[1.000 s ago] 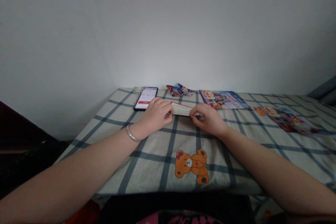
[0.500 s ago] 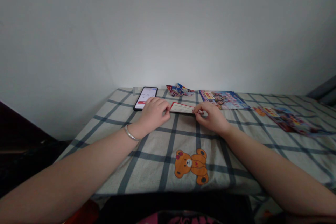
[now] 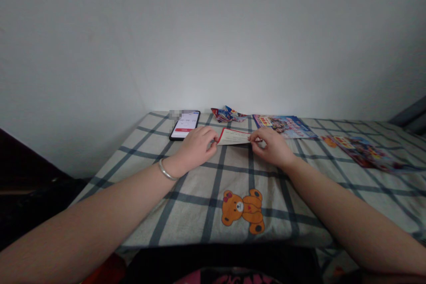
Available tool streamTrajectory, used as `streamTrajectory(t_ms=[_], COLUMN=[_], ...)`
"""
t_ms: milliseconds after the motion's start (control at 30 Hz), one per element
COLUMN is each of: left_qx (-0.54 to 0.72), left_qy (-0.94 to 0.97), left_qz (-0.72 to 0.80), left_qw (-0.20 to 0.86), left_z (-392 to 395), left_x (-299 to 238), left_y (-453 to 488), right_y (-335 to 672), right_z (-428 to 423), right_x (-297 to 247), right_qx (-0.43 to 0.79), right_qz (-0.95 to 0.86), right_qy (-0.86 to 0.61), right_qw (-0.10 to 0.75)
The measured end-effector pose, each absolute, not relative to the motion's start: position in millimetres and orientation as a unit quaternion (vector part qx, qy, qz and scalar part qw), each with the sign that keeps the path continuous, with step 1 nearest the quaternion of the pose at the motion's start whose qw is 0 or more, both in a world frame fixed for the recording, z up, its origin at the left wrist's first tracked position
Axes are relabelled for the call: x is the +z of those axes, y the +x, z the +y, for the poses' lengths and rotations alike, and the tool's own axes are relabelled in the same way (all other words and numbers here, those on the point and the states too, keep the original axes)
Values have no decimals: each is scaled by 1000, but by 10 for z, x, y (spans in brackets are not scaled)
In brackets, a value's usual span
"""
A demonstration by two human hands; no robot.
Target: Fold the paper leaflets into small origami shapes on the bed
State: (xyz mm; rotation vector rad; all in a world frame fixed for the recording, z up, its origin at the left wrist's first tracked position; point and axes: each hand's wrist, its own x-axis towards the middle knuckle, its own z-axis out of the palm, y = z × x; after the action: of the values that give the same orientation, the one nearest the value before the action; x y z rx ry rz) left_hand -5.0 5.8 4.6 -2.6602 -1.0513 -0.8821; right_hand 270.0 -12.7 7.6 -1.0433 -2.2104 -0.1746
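Phone (image 3: 183, 125) on the worktop (image 3: 179, 226), then left hand (image 3: 195, 145) pinching the left edge of a red-edged paper (image 3: 234, 136), crumpled wrapper (image 3: 228, 114) behind, right hand (image 3: 272, 147) pinching the paper's right end. Wrapper looks opened, paper mid-handling, not set down; flat packets (image 3: 284, 127) at right look unopened.

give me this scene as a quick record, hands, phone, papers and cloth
right hand: pinching right end of red-edged paper
left hand: fingertips at paper's left end, grip unclear
left wrist: silver bangle
smartphone: screen lit, beyond left hand
back, by wall: creased colourful paper
right side: colourful flyers, two spots
cloth: checked tablecloth, orange bear print
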Motion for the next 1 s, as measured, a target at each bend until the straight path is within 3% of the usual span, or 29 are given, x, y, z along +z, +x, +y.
streamTrajectory(t_ms=[333, 600, 800, 1000], left_qx=[-161, -154, -136, -150], left_qy=[-957, -965, -963, -946], left_qz=[-228, -205, -227, -277], left_qw=[75, 53, 57, 77], left_z=[-6, -6, -46, -54], left_x=[-18, -13, 2, -23], left_y=[2, -62, -71, -67], right_y=[2568, 2740, 2969, 2859], right_z=[-183, -82, 47, -96], right_x=[57, 88, 76, 180], right_qx=[-53, -29, -1, 38], right_qz=[-919, -933, -919, -930], right_qy=[-320, -315, -322, -289], right_qw=[226, 173, 226, 224])
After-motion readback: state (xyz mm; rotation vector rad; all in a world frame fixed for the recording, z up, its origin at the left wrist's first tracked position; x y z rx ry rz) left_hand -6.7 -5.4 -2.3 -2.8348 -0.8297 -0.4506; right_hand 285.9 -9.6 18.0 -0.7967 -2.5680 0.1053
